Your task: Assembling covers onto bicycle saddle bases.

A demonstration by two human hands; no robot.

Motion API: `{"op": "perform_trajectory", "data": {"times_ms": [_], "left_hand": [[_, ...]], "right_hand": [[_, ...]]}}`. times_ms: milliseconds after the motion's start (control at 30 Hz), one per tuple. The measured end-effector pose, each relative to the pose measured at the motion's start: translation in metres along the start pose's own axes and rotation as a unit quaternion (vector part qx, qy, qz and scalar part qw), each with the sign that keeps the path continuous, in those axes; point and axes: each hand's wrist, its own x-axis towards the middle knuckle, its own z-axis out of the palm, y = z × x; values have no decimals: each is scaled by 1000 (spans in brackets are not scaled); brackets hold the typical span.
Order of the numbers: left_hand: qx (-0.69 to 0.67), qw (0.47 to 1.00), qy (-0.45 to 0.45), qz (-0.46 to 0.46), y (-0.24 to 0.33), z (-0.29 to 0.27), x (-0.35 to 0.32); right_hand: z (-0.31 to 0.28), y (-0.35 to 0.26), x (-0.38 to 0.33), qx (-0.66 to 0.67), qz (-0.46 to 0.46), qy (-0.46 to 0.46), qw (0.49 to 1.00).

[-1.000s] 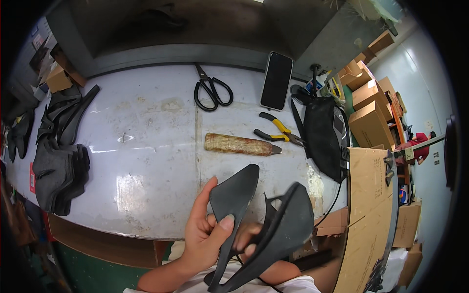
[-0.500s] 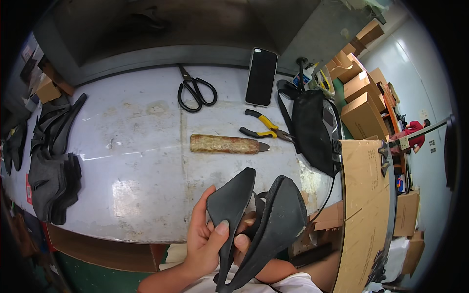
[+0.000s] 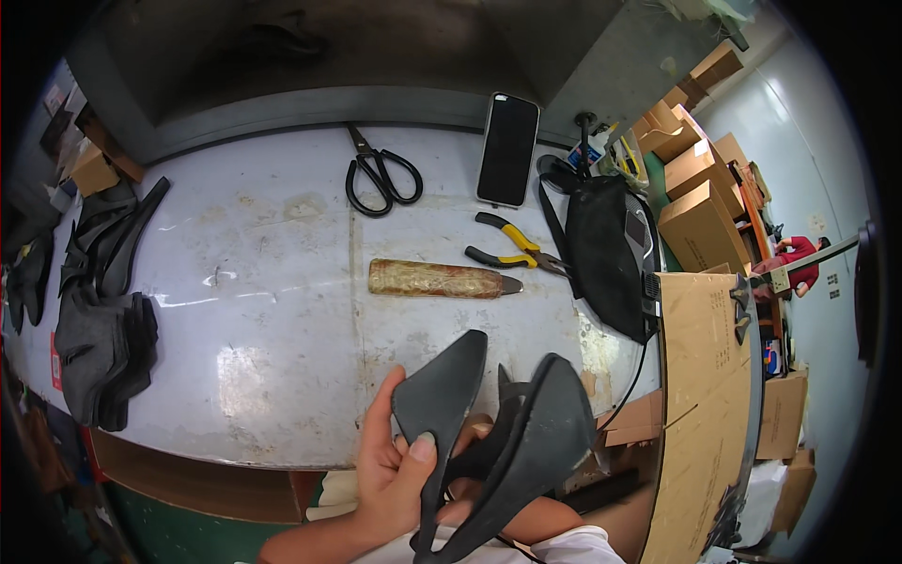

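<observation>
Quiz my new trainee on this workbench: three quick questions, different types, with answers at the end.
1. Short answer: which hand's thumb rests on the dark grey, flat, pointed piece?
2. Multiple choice: which colours cover the curved handles of the metal pliers? A, red and white; B, black and yellow; C, green and blue.
3. True or false: the black-handled metal scissors lie left of the pale-edged, dark-screened rectangular phone.

Key: 1, the left hand; 2, B; 3, true.

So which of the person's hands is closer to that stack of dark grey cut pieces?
The left. The left hand is right of the stack and closer to the table's near edge; the right hand, partly hidden behind a black pointed piece, is farther right.
</observation>
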Motion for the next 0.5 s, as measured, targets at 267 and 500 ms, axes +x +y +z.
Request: {"op": "perform_trajectory", "data": {"times_ms": [267, 500], "left_hand": [[24, 999, 4, 29, -12, -11, -4], [40, 994, -30, 92, -15, -5, -15]], "right_hand": [[-17, -4, -8, -3, 42, 41, 998], [0, 2, 12, -35, 62, 94, 993]]}}
